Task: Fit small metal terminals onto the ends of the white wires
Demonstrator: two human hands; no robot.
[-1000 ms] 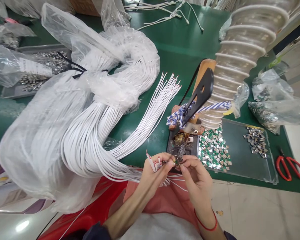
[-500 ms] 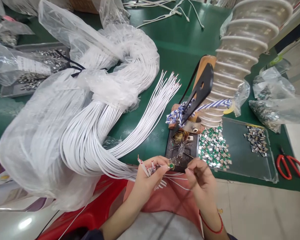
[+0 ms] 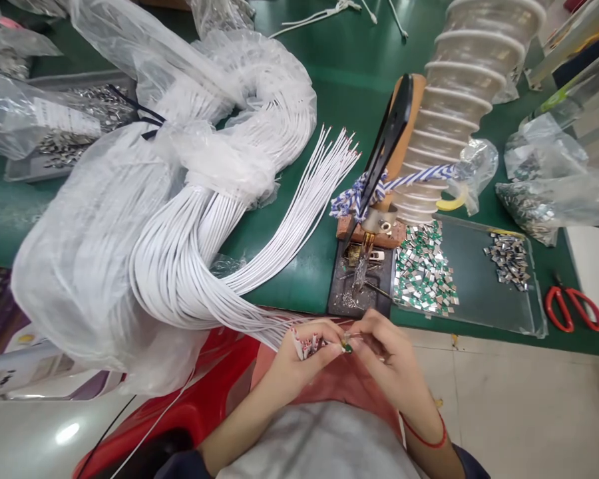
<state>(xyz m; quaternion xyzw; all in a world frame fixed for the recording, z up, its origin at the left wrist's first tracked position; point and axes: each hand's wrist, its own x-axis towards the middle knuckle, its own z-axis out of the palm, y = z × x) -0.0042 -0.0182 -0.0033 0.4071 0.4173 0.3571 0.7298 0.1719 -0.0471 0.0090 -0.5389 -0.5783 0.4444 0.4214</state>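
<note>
My left hand (image 3: 302, 362) is closed around several white cables (image 3: 299, 344), their stripped reddish ends poking out above the fingers. At its thumb and forefinger tips is a small green circuit board (image 3: 347, 347). My right hand (image 3: 387, 362) meets it there, with thumb and forefinger pinched against the board's edge; fine wire seems to show between the fingertips, but what they grip is mostly hidden. Both hands are low in front of the table edge, above my lap. Behind them stands a soldering iron stand (image 3: 363, 266) with a dark, solder-spattered base.
A large bundle of white cables (image 3: 180, 259), partly in plastic, covers the left of the green table (image 3: 289, 279). A clear ribbed hose (image 3: 459, 100) rises behind the stand. Small boards (image 3: 424, 273) and metal connectors (image 3: 509, 259) lie on a tray (image 3: 472, 279); red-handled scissors (image 3: 574, 307) are at right.
My right hand has moved left and its fingertips now meet the board at my left fingertips. Both hands sit slightly lower, away from the stand. The view has tilted down a little.
</note>
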